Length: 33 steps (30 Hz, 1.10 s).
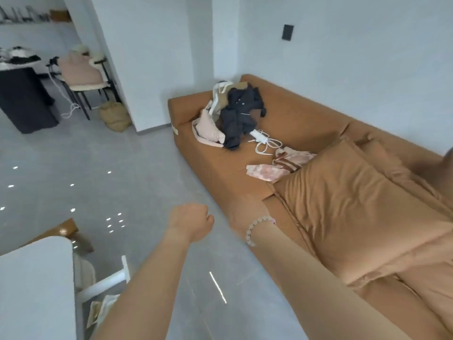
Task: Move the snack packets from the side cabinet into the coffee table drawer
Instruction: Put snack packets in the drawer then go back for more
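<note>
A person stood between a white-topped coffee table (pixel 36 278) and a long orange-brown fabric sofa (pixel 343 192), with both bare arms stretched forward over the grey tiled floor (pixel 98 155). The left hand (pixel 193 220) had its fingers curled into a fist with nothing in it. The right hand (pixel 245 214), just past a pale bead bracelet (pixel 259 228), was blurred against the sofa, so I could not tell how its fingers lay. Under the table's edge a white drawer (pixel 103 284) stood pulled open, with what seemed to be pale crinkled snack packets (pixel 100 310) inside. No side cabinet was in sight. I judged this the carrying-free stretch between drawer and cabinet. The next move would call for finding the cabinet and gripping more packets.
</note>
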Each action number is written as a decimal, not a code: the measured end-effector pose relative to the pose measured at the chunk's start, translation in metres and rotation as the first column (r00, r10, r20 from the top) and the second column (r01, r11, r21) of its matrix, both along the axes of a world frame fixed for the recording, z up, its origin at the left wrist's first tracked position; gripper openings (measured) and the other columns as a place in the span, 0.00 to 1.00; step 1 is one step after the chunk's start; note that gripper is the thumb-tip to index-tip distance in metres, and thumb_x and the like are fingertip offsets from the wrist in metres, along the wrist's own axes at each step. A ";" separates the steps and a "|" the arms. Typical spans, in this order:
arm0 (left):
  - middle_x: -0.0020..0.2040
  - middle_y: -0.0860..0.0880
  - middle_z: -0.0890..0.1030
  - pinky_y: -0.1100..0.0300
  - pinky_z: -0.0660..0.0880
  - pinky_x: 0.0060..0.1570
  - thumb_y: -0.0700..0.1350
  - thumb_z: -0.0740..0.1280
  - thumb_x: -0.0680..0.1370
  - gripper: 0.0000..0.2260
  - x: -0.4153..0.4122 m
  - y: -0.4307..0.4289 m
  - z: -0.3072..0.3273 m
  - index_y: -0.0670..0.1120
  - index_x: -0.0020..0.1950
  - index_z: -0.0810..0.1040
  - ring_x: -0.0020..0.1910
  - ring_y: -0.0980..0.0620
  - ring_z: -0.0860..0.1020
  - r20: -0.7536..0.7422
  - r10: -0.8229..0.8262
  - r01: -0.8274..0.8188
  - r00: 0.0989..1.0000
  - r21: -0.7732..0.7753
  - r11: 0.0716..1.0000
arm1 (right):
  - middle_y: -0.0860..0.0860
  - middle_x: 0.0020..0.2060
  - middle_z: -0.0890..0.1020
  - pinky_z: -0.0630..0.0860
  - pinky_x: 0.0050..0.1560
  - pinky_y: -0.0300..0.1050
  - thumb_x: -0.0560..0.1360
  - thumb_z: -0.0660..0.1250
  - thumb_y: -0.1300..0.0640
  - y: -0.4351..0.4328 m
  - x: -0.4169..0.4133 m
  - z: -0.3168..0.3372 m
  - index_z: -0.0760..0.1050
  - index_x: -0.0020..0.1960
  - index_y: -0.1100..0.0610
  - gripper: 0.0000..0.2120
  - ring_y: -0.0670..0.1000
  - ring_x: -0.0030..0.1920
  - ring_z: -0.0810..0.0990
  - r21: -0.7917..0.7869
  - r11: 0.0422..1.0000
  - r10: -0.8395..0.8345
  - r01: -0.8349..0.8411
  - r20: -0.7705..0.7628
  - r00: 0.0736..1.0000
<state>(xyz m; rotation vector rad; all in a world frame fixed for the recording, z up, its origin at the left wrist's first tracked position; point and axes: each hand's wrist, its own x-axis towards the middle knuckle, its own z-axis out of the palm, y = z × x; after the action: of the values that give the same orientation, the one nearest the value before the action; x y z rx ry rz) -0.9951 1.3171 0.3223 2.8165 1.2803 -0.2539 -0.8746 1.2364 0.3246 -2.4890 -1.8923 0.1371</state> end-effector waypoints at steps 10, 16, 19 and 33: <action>0.57 0.46 0.79 0.55 0.71 0.53 0.50 0.53 0.81 0.17 0.215 -0.149 0.013 0.44 0.56 0.78 0.58 0.45 0.76 0.093 -0.437 0.437 0.895 0.023 0.899 | 0.55 0.61 0.72 0.70 0.57 0.47 0.79 0.51 0.58 -0.192 0.175 0.010 0.71 0.61 0.60 0.15 0.55 0.62 0.68 -0.086 0.845 -0.534 0.528 -0.085 0.841; 0.54 0.47 0.77 0.54 0.71 0.50 0.51 0.53 0.81 0.15 0.311 -0.257 0.015 0.44 0.54 0.75 0.55 0.45 0.76 0.184 -0.647 0.647 0.740 0.068 0.760 | 0.55 0.57 0.73 0.69 0.48 0.45 0.80 0.50 0.57 -0.321 0.239 0.014 0.71 0.60 0.61 0.16 0.56 0.58 0.71 -0.070 0.660 -0.751 0.748 -0.070 0.657; 0.51 0.47 0.77 0.55 0.71 0.47 0.51 0.54 0.81 0.14 0.344 -0.315 0.015 0.44 0.53 0.75 0.51 0.46 0.77 0.250 -0.733 0.725 0.633 0.140 0.674 | 0.55 0.57 0.74 0.67 0.46 0.44 0.80 0.50 0.57 -0.379 0.260 0.017 0.72 0.59 0.62 0.16 0.56 0.58 0.72 -0.041 0.538 -0.843 0.842 -0.059 0.535; 0.49 0.49 0.78 0.58 0.66 0.39 0.50 0.52 0.82 0.16 0.433 -0.521 -0.011 0.44 0.49 0.76 0.49 0.47 0.77 0.285 -0.944 0.981 0.164 0.057 0.187 | 0.55 0.59 0.73 0.66 0.55 0.43 0.79 0.50 0.58 -0.570 0.266 0.004 0.72 0.60 0.60 0.16 0.55 0.60 0.70 -0.016 -0.002 -1.000 1.000 -0.015 -0.002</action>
<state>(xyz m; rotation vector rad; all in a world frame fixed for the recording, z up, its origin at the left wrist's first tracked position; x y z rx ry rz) -0.5619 0.7964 0.3113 2.8712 -0.8068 0.0423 -0.6089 0.6660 0.3286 -3.0279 0.4162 0.1089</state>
